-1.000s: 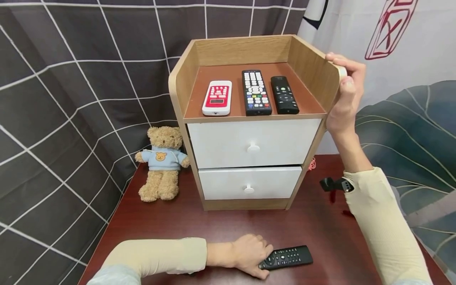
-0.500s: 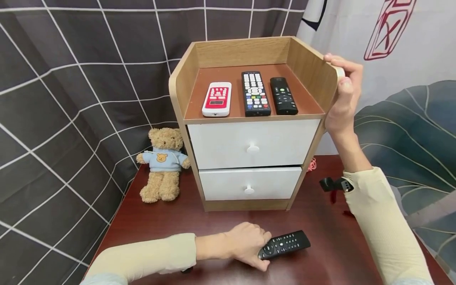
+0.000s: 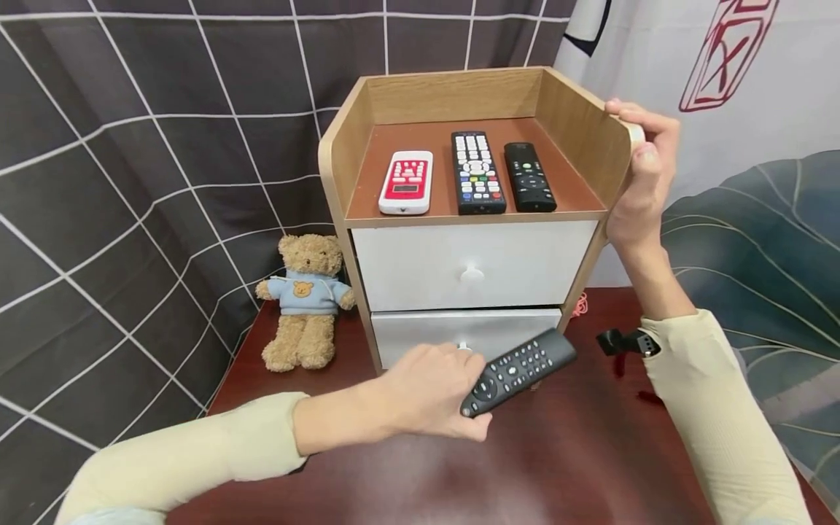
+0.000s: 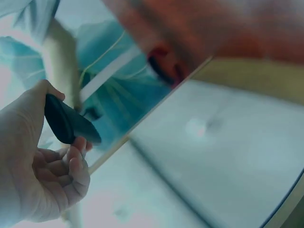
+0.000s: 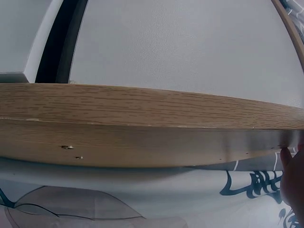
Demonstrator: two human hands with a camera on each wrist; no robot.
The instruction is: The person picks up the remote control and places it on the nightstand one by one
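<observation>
My left hand (image 3: 433, 390) pinches one end of a black remote control (image 3: 521, 370), raised above the table in front of the lower drawer. In the left wrist view the thumb and fingertips grip that remote (image 4: 71, 121) edge-on. My right hand (image 3: 643, 175) grips the top edge of the right side panel of a wooden cabinet (image 3: 453, 95). Only a small part of the right hand (image 5: 292, 185) shows in the right wrist view, against the panel. On the cabinet's top lie a white and red remote (image 3: 406, 182), a black remote with white buttons (image 3: 477, 173) and a slim black remote (image 3: 529, 177).
The cabinet has a white upper drawer (image 3: 459, 266) and a lower drawer (image 3: 407, 337) with knobs. A teddy bear (image 3: 305, 302) in a blue top sits at its left on the dark red table (image 3: 525, 467). A dark gridded curtain (image 3: 164, 219) hangs behind.
My left hand has lifted the black remote off the table, bringing it up and forward toward the drawers and tilting its far end upward. The right hand keeps its grip on the panel.
</observation>
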